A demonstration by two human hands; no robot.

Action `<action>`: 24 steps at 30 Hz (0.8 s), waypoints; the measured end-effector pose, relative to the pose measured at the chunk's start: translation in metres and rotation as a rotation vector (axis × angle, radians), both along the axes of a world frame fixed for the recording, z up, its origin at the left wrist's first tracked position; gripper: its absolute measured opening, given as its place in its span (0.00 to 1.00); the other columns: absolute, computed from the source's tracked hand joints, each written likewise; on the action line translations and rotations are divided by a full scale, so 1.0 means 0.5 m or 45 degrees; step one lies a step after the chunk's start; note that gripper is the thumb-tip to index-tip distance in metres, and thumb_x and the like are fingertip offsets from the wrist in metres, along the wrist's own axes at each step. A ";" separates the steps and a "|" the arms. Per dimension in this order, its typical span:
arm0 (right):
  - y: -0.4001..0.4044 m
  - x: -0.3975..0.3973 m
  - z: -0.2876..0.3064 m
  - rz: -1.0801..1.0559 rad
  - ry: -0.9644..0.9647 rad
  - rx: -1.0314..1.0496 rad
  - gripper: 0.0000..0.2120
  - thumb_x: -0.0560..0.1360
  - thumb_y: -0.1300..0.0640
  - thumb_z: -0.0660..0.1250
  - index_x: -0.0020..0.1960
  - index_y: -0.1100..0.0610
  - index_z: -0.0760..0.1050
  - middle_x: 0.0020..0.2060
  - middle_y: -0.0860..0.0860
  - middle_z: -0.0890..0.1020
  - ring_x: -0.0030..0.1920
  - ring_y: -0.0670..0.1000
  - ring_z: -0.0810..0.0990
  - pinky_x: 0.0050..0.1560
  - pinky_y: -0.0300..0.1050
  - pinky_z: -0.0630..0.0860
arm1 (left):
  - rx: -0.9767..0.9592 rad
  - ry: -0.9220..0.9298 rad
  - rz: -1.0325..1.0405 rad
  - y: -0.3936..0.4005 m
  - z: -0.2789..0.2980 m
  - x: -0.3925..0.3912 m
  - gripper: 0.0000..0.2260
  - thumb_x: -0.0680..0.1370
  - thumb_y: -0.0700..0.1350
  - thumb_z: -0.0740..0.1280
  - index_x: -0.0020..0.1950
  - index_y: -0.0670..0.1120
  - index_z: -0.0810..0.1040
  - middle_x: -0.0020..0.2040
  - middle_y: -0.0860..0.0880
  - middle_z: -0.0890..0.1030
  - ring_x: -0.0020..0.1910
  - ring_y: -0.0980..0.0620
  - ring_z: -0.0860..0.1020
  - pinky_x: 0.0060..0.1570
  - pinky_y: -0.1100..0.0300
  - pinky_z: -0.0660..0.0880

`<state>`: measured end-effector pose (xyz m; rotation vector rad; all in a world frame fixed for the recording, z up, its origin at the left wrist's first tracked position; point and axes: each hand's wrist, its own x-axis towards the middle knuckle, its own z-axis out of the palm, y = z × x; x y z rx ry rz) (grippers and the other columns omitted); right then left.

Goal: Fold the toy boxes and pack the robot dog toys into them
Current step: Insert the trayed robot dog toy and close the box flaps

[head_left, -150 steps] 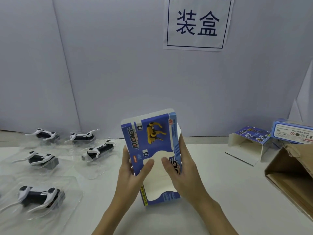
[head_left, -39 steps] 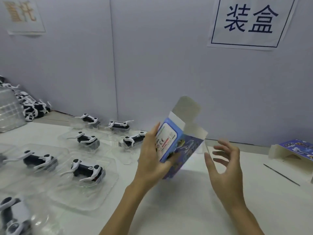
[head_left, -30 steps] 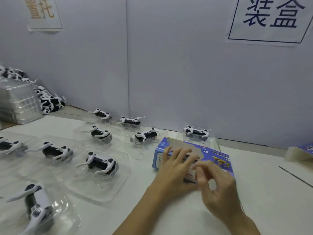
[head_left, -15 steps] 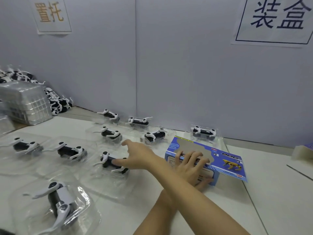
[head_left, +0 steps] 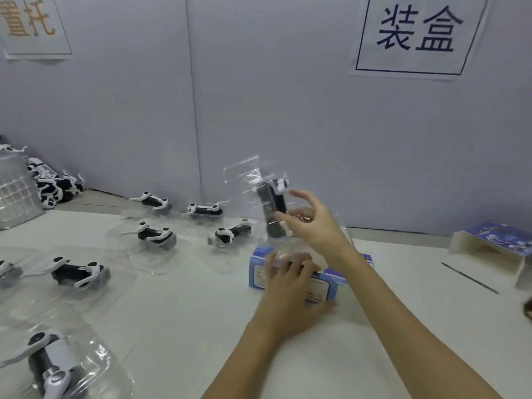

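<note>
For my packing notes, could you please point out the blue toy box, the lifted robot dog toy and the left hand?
blue toy box (head_left: 257, 276): head view, left end panel.
lifted robot dog toy (head_left: 272, 208): head view, black body.
left hand (head_left: 290, 295): head view, back of hand.

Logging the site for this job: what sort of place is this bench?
Probably a toy packing station on an assembly line: rows of robot dog toys in clear trays, a printed blue box being filled, and a wall sign reading "装盒", box packing.
</note>
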<state>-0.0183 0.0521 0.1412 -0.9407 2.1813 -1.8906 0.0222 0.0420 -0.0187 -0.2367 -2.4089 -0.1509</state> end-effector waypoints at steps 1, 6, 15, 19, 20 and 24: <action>0.050 -0.013 -0.002 -0.052 -0.063 -0.119 0.32 0.71 0.42 0.78 0.72 0.42 0.72 0.50 0.47 0.87 0.50 0.45 0.86 0.46 0.37 0.81 | 0.091 0.047 0.100 -0.127 0.057 0.021 0.29 0.74 0.73 0.65 0.62 0.52 0.74 0.66 0.53 0.77 0.71 0.46 0.73 0.75 0.34 0.51; 0.221 -0.056 -0.054 -0.182 -0.352 -0.448 0.27 0.73 0.52 0.75 0.71 0.44 0.74 0.50 0.47 0.88 0.50 0.52 0.85 0.50 0.50 0.81 | 0.181 0.020 0.260 -0.079 0.096 0.046 0.28 0.68 0.74 0.68 0.47 0.50 0.73 0.50 0.53 0.77 0.58 0.46 0.77 0.66 0.27 0.62; 0.270 -0.069 -0.148 0.242 -1.156 -0.902 0.11 0.75 0.60 0.73 0.56 0.60 0.80 0.64 0.59 0.76 0.63 0.55 0.77 0.72 0.50 0.71 | 0.416 0.122 -0.036 -0.172 0.106 0.048 0.21 0.67 0.50 0.61 0.56 0.49 0.82 0.57 0.55 0.83 0.58 0.50 0.79 0.62 0.50 0.68; 0.266 -0.071 -0.147 0.155 -1.192 -0.930 0.30 0.71 0.54 0.68 0.73 0.57 0.71 0.56 0.58 0.82 0.53 0.57 0.85 0.51 0.44 0.84 | 0.559 0.171 -0.007 -0.170 0.113 0.050 0.21 0.66 0.50 0.59 0.55 0.52 0.83 0.56 0.60 0.83 0.58 0.53 0.78 0.63 0.52 0.65; 0.272 -0.068 -0.150 0.193 -1.209 -0.955 0.31 0.72 0.55 0.68 0.75 0.54 0.72 0.54 0.56 0.83 0.53 0.55 0.84 0.55 0.39 0.82 | 0.597 0.169 -0.002 -0.167 0.116 0.052 0.20 0.67 0.50 0.60 0.55 0.53 0.83 0.56 0.61 0.83 0.58 0.53 0.78 0.63 0.52 0.65; 0.281 -0.069 -0.159 0.187 -0.880 -0.596 0.16 0.78 0.54 0.64 0.60 0.53 0.86 0.48 0.51 0.89 0.49 0.51 0.88 0.55 0.44 0.83 | 1.021 0.274 -0.028 -0.158 0.151 0.056 0.06 0.74 0.52 0.66 0.48 0.59 0.81 0.48 0.66 0.82 0.55 0.57 0.76 0.60 0.49 0.67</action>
